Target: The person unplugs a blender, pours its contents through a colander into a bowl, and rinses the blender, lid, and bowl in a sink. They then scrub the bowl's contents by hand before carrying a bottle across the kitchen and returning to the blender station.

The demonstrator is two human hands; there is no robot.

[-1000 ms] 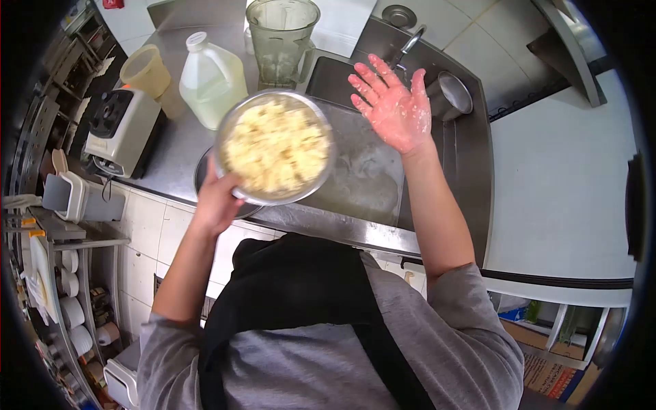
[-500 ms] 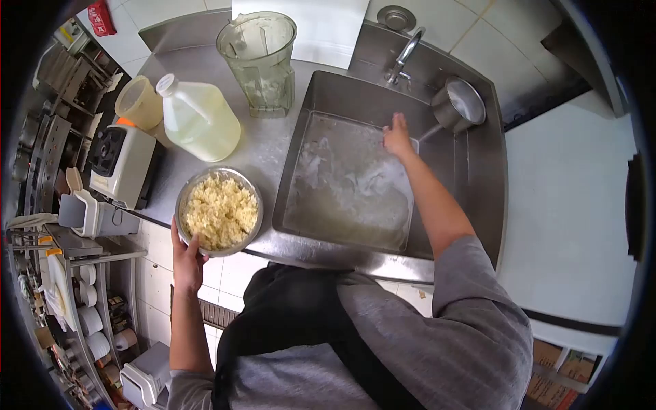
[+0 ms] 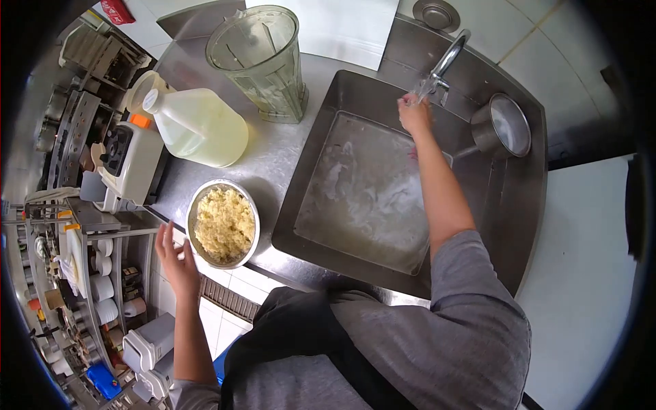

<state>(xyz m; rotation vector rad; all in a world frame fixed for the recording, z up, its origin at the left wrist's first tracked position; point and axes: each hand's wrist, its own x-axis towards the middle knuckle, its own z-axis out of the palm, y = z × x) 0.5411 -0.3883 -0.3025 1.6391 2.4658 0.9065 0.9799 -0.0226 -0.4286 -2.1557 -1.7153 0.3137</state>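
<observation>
Two hands work apart in the head view, one at each side of the sink (image 3: 506, 225). Over the sink's far edge, the right hand (image 3: 415, 114) reaches up under the tap (image 3: 447, 58); water runs from the spout onto it. Its fingers are bunched together under the stream, though whether they grip anything I cannot tell. Left of the sink, on the steel counter, stands the bowl (image 3: 223, 224), full of pale yellow crumbly food. The left hand (image 3: 176, 257) hovers just beside the bowl's left rim, off the counter edge, fingers spread and holding nothing; it looks clear of the rim. Beyond the bowl, further from the sink's near corner, lies a jug (image 3: 198, 126) of pale liquid, and a blender jar (image 3: 262, 58) stands close by the sink's far left corner. A saucepan (image 3: 502, 126) sits by the sink's right wall.
</observation>
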